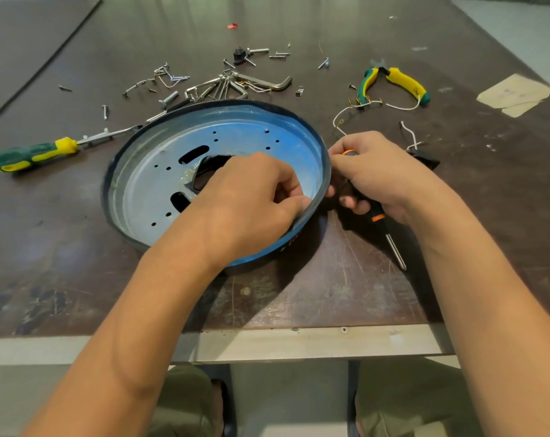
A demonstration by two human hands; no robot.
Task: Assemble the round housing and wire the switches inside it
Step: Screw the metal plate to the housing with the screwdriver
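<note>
Left hand: reaches into the round housing, fingers pinched together against the inside of its right-hand wall; what they pinch cannot be told.
Right hand: just outside that same wall, closed around a black-and-orange screwdriver, its metal shaft pointing down toward the near bench edge.
Round housing: shallow dish, dark rim, blue-tinted metal floor with slots and small holes, lying open side up at the middle of the bench.
Switch: small black part with white wires, just beyond the right hand.
Pliers: yellow and green grips, far right, beside a white wire with brass terminals.
Green-yellow screwdriver: lies left of the housing.
Loose hardware: screws, clips and a hex key scattered behind the housing.
</note>
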